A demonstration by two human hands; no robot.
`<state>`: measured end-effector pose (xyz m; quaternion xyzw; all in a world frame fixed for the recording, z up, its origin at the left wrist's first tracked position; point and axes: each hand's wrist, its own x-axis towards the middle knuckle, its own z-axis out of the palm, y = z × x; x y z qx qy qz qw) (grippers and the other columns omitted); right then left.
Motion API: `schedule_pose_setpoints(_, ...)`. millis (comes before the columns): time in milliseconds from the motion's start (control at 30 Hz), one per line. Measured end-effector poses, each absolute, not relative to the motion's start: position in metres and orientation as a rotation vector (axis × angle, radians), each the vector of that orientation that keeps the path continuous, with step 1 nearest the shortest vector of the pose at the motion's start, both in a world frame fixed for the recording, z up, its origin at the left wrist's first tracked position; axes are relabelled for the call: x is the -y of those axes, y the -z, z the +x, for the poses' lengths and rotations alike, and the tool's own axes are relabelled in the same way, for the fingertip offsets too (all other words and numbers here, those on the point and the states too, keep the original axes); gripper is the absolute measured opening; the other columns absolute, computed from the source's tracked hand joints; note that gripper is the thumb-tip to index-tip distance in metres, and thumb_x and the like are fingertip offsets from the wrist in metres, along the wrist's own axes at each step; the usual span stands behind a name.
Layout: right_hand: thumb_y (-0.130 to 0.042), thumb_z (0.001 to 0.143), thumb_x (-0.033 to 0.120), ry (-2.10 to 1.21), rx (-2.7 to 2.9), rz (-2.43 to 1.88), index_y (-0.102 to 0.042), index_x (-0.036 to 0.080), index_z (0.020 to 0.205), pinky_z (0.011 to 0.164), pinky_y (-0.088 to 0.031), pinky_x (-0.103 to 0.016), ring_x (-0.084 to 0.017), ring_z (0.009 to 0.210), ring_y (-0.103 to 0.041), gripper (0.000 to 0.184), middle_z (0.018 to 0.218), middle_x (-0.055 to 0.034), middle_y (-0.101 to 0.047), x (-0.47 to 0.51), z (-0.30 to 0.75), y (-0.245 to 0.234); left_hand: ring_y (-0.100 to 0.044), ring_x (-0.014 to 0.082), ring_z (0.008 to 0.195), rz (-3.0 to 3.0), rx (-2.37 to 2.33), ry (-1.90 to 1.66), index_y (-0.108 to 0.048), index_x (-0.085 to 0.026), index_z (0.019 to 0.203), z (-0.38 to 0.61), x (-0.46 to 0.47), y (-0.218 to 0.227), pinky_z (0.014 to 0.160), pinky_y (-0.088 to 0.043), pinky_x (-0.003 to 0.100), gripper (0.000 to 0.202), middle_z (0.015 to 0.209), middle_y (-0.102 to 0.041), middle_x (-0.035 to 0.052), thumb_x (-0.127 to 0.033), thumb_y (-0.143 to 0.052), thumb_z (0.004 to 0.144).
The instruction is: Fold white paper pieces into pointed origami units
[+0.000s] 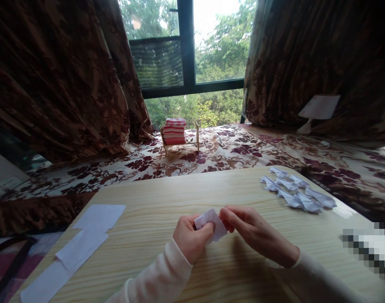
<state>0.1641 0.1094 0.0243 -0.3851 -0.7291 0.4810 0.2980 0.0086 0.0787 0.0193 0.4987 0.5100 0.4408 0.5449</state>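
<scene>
A small folded piece of white paper (210, 223) is held just above the light wooden table (154, 235), near its front middle. My left hand (192, 240) pinches the paper's left side with thumb and fingers closed on it. My right hand (252, 233) grips its right edge, fingers curled together. Both wrists wear cream sleeves.
Several finished folded paper shapes (295, 191) lie in a cluster at the table's far right. Flat white paper strips (85, 242) lie at the left edge. Beyond the table are a floral bedspread, a small wooden rack with striped cloths (175, 132), curtains and a window.
</scene>
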Motion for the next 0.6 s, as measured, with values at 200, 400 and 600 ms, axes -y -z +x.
schedule_pose_setpoints(200, -0.048, 0.082, 0.042, -1.267, 1.915, -1.037, -0.054, 0.015, 0.069, 0.055, -0.036, -0.023, -0.012, 0.061, -0.045, 0.03, 0.064, -0.0002, -0.051, -0.1071, 0.1636, -0.0254, -0.038, 0.0087, 0.049, 1.113, -1.174, -1.074, -0.064, -0.011, 0.057, 0.0056, -0.0801, -0.016, 0.049, -0.03, 0.023, 0.029, 0.049, -0.049, -0.0014, -0.04, -0.066, 0.06)
schedule_pose_setpoints(400, -0.049, 0.081, 0.042, -1.296, 1.836, -1.079, -0.051, 0.017, 0.061, 0.051, -0.034, -0.022, -0.01, 0.055, -0.042, 0.032, 0.057, 0.0026, -0.047, -0.1084, 0.1649, -0.0285, -0.036, 0.0081, 0.048, 1.088, -1.184, -1.092, -0.061, -0.011, 0.053, 0.0004, -0.085, -0.0137, 0.048, -0.028, 0.022, 0.051, 0.046, -0.047, -0.0015, -0.062, -0.06, 0.062)
schedule_pose_setpoints(600, -0.05, 0.08, 0.048, -1.391, 1.724, -1.072, -0.055, 0.015, 0.065, 0.047, -0.037, -0.022, -0.009, 0.049, -0.044, 0.037, 0.054, 0.0028, -0.049, -0.1113, 0.1625, -0.0195, -0.041, 0.0092, 0.049, 1.1, -1.227, -1.068, -0.068, -0.008, 0.066, 0.001, -0.0837, -0.0167, 0.048, -0.032, 0.022, 0.045, 0.051, -0.054, 0.0006, -0.051, -0.071, 0.054)
